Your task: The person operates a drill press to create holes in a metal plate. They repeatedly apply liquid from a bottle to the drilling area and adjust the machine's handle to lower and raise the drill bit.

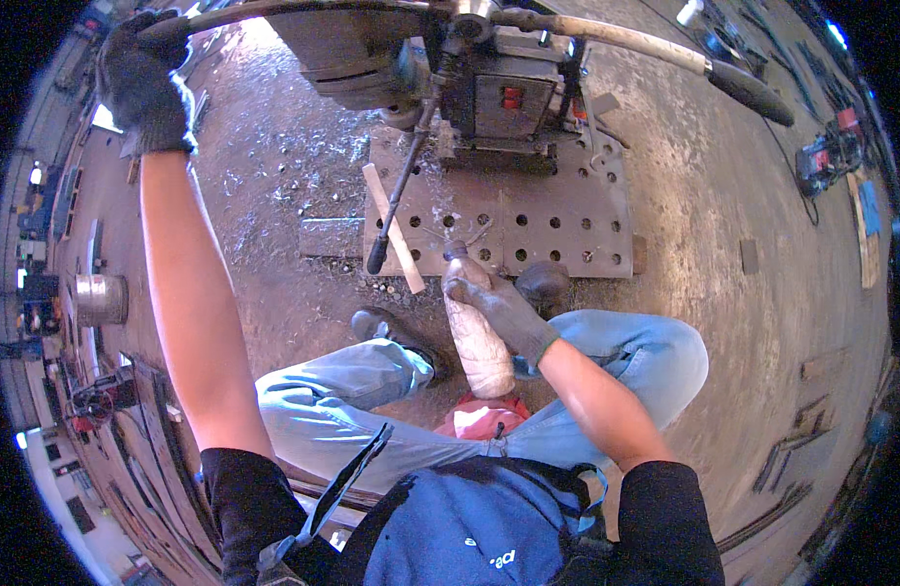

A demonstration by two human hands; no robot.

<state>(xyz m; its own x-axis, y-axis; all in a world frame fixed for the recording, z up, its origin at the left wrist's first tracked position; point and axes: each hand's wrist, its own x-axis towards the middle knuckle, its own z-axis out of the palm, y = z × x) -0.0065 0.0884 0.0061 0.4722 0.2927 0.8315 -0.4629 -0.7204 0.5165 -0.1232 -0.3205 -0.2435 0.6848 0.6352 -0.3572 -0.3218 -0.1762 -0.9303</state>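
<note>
Beside the drilling machine (508,103), the seated worker has a gloved left hand (147,88) up at the end of a long lever (323,10), fingers curled around it, while the gloved right hand (508,314) wraps a cloudy plastic bottle (479,352), thumb across its side. The bottle sits out in front of the lap, its dark cap (455,250) toward the perforated plate (552,220) and its base by a red cloth (479,418). What would worry me is that lower spoke (406,181), ending in a dark knob (376,256): I'd guess it turns with the lever, so a sudden slip up left could sweep it into the bottle or the right wrist. Too hard a squeeze might spurt the contents, if the cap is open, which I can't tell from here, and a wet glove would grip poorly. The pale strip (393,225) overhangs the plate's near edge, so a nudging boot (396,332) could shift it. If anything is spinning, loose glove fabric might catch
</note>
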